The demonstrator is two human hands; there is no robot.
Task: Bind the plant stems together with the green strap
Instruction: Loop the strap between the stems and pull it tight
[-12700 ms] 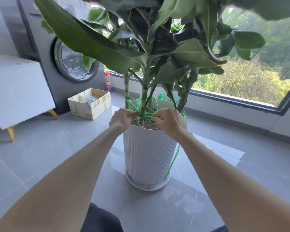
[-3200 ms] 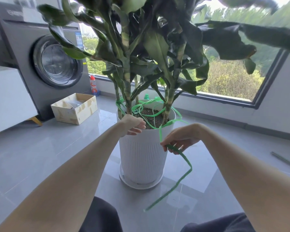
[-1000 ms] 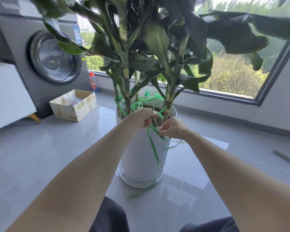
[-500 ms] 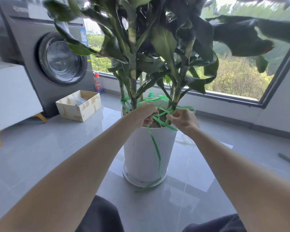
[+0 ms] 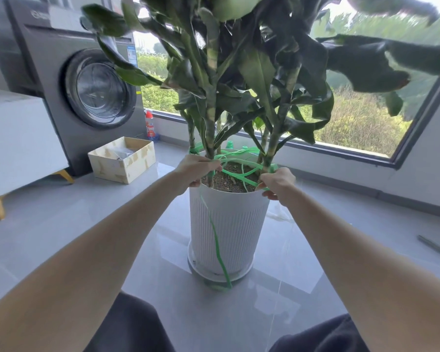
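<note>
A tall leafy plant with several striped stems [image 5: 210, 128] grows from a white ribbed pot [image 5: 229, 224] on the floor. A green strap [image 5: 239, 174] loops loosely around the stems just above the soil, and one loose end hangs down the pot's front to the saucer. My left hand [image 5: 196, 171] grips the strap at the left stem by the pot rim. My right hand [image 5: 277, 182] pinches the strap at the right rim, beside the right stem. The strap runs taut-ish between both hands across the soil.
A grey washing machine [image 5: 87, 87] stands at the back left with an open cardboard box [image 5: 122, 160] and a red-capped bottle [image 5: 150, 128] near it. A white cabinet [image 5: 18, 138] is at the far left. A long window sill runs behind the pot. A thin rod [image 5: 436, 247] lies on the floor at right.
My hands have spread apart: the left stays at the left stem, the right has moved out to the right rim, drawing the strap across the soil. The hanging end now trails down the pot front.
</note>
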